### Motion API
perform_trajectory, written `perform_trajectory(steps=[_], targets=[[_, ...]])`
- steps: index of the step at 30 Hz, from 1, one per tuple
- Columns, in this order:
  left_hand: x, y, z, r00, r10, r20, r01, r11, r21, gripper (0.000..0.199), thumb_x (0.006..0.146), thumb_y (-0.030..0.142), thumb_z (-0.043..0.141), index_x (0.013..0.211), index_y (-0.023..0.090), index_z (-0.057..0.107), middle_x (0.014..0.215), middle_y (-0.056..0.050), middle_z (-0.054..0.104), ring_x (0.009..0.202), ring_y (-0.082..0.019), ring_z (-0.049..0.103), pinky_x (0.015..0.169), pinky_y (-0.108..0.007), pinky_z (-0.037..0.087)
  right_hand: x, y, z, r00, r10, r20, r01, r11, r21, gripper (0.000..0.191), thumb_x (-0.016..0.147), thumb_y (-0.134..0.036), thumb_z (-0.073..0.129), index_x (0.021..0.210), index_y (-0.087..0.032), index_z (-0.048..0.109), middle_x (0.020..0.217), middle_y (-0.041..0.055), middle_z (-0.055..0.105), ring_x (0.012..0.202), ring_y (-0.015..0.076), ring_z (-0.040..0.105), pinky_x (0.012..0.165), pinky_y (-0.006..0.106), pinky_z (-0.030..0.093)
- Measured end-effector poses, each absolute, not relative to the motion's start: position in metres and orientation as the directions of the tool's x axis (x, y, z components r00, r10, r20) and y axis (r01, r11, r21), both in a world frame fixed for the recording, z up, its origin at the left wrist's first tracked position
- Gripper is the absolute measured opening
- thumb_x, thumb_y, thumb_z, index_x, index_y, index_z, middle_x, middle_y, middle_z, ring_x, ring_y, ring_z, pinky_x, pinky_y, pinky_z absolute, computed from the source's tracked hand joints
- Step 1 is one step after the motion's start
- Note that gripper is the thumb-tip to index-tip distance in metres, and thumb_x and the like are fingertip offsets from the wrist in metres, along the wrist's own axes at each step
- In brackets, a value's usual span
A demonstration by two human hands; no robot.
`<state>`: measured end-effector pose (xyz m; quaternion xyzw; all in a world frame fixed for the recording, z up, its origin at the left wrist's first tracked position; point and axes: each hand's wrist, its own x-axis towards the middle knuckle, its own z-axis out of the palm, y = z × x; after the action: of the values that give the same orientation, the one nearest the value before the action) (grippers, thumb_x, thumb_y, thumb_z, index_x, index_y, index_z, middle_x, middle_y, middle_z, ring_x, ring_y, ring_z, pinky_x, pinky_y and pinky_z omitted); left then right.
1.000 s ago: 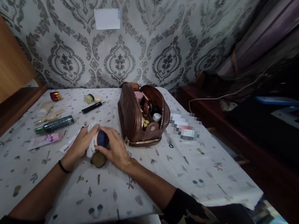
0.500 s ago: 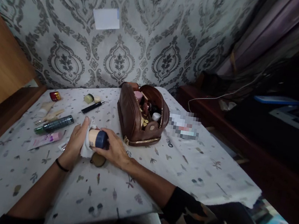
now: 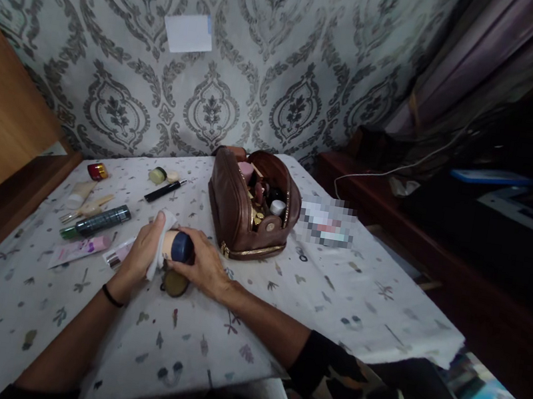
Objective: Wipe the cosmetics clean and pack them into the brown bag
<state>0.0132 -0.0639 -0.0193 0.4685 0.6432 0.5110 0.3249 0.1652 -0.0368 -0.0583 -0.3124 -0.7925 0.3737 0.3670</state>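
My right hand (image 3: pixel 206 267) is wrapped round a small beige container with a dark blue cap (image 3: pixel 182 248). Against the container's left side, my left hand (image 3: pixel 141 252) presses a white cloth (image 3: pixel 161 257). A round brownish-gold item (image 3: pixel 175 283) lies on the table just below the container. Beyond my right hand stands a brown cosmetic bag (image 3: pixel 229 207), unzipped, with a pink item, a white-lidded jar (image 3: pixel 276 208) and other small things inside.
On the patterned tablecloth (image 3: pixel 200 364), to the left, lie a dark green bottle (image 3: pixel 104 221), a pink tube (image 3: pixel 80 251), a beige tube (image 3: pixel 79 195), a red-gold item (image 3: pixel 97 171), a black pen-like tube (image 3: pixel 162 190) and a green round item (image 3: pixel 158 175). A blurred item lies right of the bag.
My left hand and the cloth have shifted slightly right, covering more of the container's beige side. More of a small packet beside my left hand now shows.
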Motion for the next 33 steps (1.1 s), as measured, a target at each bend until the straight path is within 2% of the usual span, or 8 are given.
perform_trajectory(steps=[3,6,12,17,20,28,30,33], targets=[[0.016,-0.067,-0.019,-0.293,0.949,0.118,0.318,-0.020,0.948,0.063,0.082,0.078,0.048,0.066,0.018,0.057,0.063,0.000,0.059,0.063,-0.016,0.053,0.060,-0.027,0.042,0.166,-0.038,-0.057,-0.535,0.770,0.347,0.247,0.535,-0.808,0.067,0.076,-0.026,0.081,0.135,-0.024,0.050,0.126,0.0100,0.058,0.118,0.0256,0.059,0.103,0.044,0.047],[0.017,-0.068,-0.021,-0.279,0.951,0.134,0.313,-0.042,0.949,0.057,0.084,0.072,0.053,0.070,0.017,0.058,0.065,0.001,0.057,0.064,-0.016,0.052,0.062,-0.026,0.042,0.166,-0.039,-0.055,-0.543,0.771,0.334,0.260,0.532,-0.806,0.067,0.077,-0.027,0.080,0.136,-0.026,0.049,0.122,0.0083,0.057,0.115,0.0246,0.059,0.102,0.043,0.048],[0.014,-0.062,-0.030,-0.329,0.930,0.166,0.254,-0.082,0.964,0.044,0.083,0.060,0.061,0.073,0.018,0.057,0.068,0.002,0.055,0.066,-0.014,0.051,0.062,-0.023,0.043,0.165,-0.038,-0.056,-0.544,0.771,0.330,0.217,0.510,-0.833,0.075,0.076,-0.030,0.081,0.140,-0.019,0.043,0.133,0.0137,0.054,0.126,0.0262,0.054,0.108,0.044,0.044],[0.017,-0.061,-0.030,-0.395,0.903,0.172,0.207,-0.095,0.974,0.035,0.081,0.053,0.066,0.084,0.019,0.059,0.075,0.003,0.056,0.067,-0.012,0.051,0.062,-0.021,0.044,0.165,-0.038,-0.059,-0.536,0.776,0.333,0.199,0.500,-0.843,0.076,0.075,-0.035,0.082,0.138,-0.017,0.044,0.134,0.0151,0.056,0.125,0.0266,0.055,0.108,0.044,0.043],[0.018,-0.061,-0.027,-0.434,0.884,0.174,0.206,-0.090,0.974,0.034,0.078,0.051,0.068,0.084,0.019,0.057,0.072,0.005,0.053,0.065,-0.012,0.050,0.060,-0.021,0.044,0.164,-0.039,-0.059,-0.544,0.767,0.341,0.189,0.508,-0.840,0.074,0.075,-0.035,0.082,0.137,-0.020,0.045,0.133,0.0128,0.057,0.123,0.0260,0.056,0.107,0.044,0.044],[0.013,-0.061,-0.024,-0.467,0.876,0.122,0.157,-0.054,0.986,0.040,0.073,0.057,0.070,0.083,0.021,0.057,0.070,0.005,0.052,0.063,-0.012,0.051,0.059,-0.021,0.043,0.163,-0.042,-0.058,-0.584,0.722,0.370,0.158,0.549,-0.821,0.074,0.074,-0.034,0.082,0.137,-0.021,0.046,0.130,0.0113,0.057,0.123,0.0261,0.055,0.108,0.044,0.044],[0.011,-0.061,-0.023,-0.474,0.874,0.105,0.138,-0.044,0.989,0.041,0.074,0.059,0.069,0.083,0.021,0.057,0.069,0.005,0.051,0.062,-0.012,0.050,0.059,-0.022,0.042,0.164,-0.043,-0.058,-0.587,0.711,0.387,0.146,0.563,-0.813,0.074,0.074,-0.031,0.082,0.137,-0.020,0.046,0.129,0.0113,0.057,0.123,0.0257,0.055,0.107,0.043,0.044],[0.009,-0.061,-0.019,-0.496,0.858,0.136,0.213,-0.032,0.977,0.036,0.079,0.056,0.062,0.083,0.021,0.060,0.071,0.004,0.054,0.065,-0.013,0.052,0.061,-0.022,0.043,0.164,-0.043,-0.057,-0.597,0.695,0.400,0.132,0.577,-0.806,0.073,0.075,-0.030,0.082,0.138,-0.019,0.047,0.129,0.0116,0.057,0.123,0.0257,0.055,0.107,0.042,0.045]])
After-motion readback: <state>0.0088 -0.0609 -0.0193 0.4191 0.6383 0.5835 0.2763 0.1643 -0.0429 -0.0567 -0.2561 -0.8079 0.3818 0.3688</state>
